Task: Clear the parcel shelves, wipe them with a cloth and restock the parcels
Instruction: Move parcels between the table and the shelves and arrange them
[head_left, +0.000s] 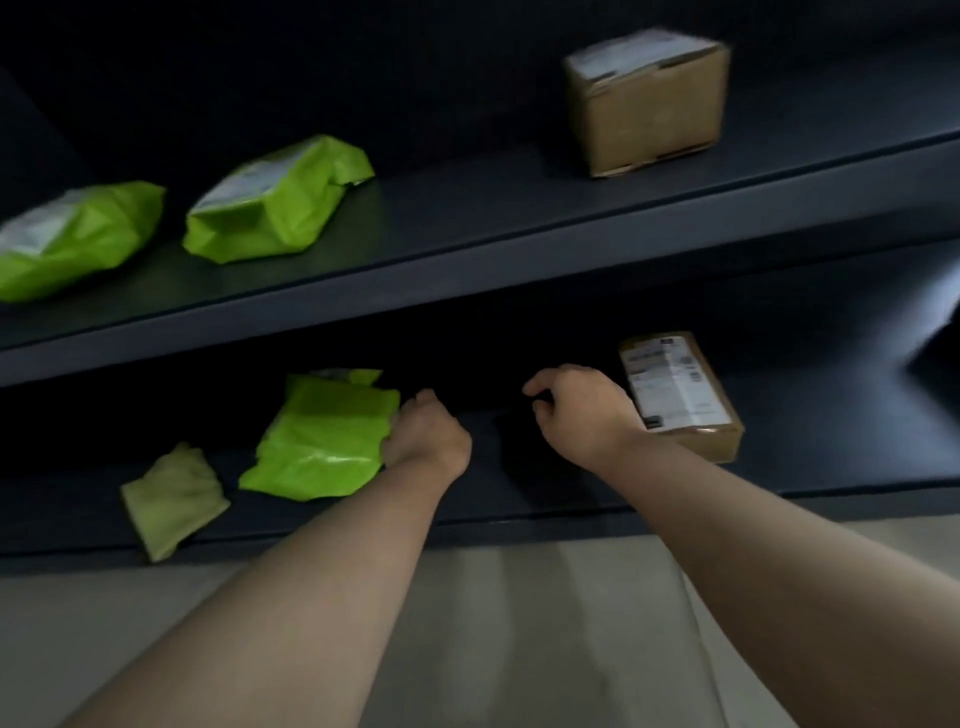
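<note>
In the head view, your left hand (426, 434) seems to pinch the right edge of the soft, light, slippery green poly mailer (322, 441) on the lower shelf (831, 457), so gather a fold, while your right hand (576, 410) hovers loosely curled and empty beside the stiff labelled cardboard box (680, 395).

left hand (426, 431) fingertips: hidden at green mailer (322, 436) | right hand (576, 410) grasp: too dark to tell | upper-left mailer (67, 239): cropped
</note>
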